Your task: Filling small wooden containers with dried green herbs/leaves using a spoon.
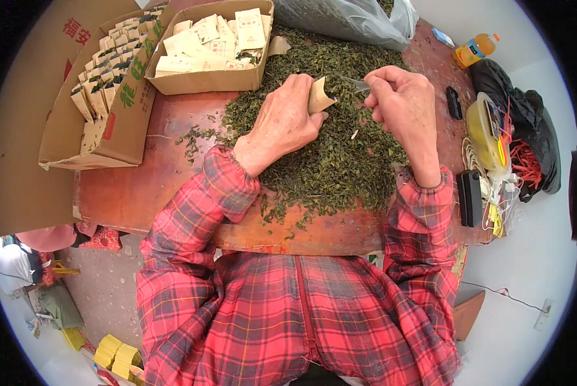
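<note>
My left hand (281, 121) is closed around a small tan paper packet (319, 96), its mouth turned toward the right. Between the thumb and fingers of my right hand (405, 108) is a thin clear scoop-like piece (358, 84), its tip pointing left toward the packet but apart from it. Both hands are above a wide heap of dried green leaves (333, 170), which look like tea. A small pale bit (354, 134) lies on the leaves between the hands.
Behind my left hand stands a cardboard box (208, 82) of flat tan packets; farther left, a larger box (124, 122) holds rows of upright packets. A grey plastic bag (346, 22) is at the back. On the right are an orange drink bottle (476, 50) and a yellow tub (483, 132).
</note>
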Tool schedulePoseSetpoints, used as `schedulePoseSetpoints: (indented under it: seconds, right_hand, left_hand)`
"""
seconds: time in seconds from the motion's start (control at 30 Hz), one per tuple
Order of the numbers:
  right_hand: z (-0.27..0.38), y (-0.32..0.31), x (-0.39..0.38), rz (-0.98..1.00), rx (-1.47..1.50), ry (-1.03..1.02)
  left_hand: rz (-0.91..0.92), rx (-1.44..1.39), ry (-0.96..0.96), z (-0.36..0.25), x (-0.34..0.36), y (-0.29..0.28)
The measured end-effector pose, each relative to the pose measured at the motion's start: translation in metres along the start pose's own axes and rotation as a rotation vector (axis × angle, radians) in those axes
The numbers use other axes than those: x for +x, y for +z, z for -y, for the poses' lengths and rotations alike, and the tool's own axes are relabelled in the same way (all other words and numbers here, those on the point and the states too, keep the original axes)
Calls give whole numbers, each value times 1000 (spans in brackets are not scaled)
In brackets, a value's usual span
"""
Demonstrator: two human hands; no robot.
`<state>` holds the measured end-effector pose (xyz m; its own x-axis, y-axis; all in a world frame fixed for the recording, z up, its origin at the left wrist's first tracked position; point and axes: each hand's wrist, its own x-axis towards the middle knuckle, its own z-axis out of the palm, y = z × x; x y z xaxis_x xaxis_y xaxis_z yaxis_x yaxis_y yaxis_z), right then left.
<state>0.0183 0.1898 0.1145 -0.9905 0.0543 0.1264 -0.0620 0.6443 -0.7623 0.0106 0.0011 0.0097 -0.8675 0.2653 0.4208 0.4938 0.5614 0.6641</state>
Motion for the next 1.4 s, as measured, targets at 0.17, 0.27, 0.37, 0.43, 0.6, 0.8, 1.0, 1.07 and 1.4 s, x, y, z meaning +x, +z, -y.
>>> schedulePoseSetpoints:
  seconds: [0.17,0.27,0.37,0.43,0.6,0.8,1.0,1.07,1.4]
  right_hand:
    - [-13,7,4,-133,-272,-377]
    - [-7,12,-3,-210,-396,-589]
    - [-3,15,-9,-221,-451,-645]
    - [-1,15,-10,-208,-469,-646]
    - [0,16,-12,-232,-480,-654]
    - [0,16,-18,-239,-490,-675]
    - [-10,6,-19,-304,-461,-687]
    - [-27,-2,-14,-336,-428,-667]
    - [-107,1,-16,-263,-552,-351]
  left_hand:
    - [-6,6,19,1,1,3]
    - [-13,7,21,0,1,2]
    - [-14,3,22,0,0,2]
    - [-24,0,30,1,0,2]
    - [-21,2,44,2,-2,3]
    - [-12,-24,46,2,-2,3]
    - [-19,-21,35,2,-2,2]
    - [2,-23,11,0,-1,-1]
    - [67,27,-36,0,1,-1]
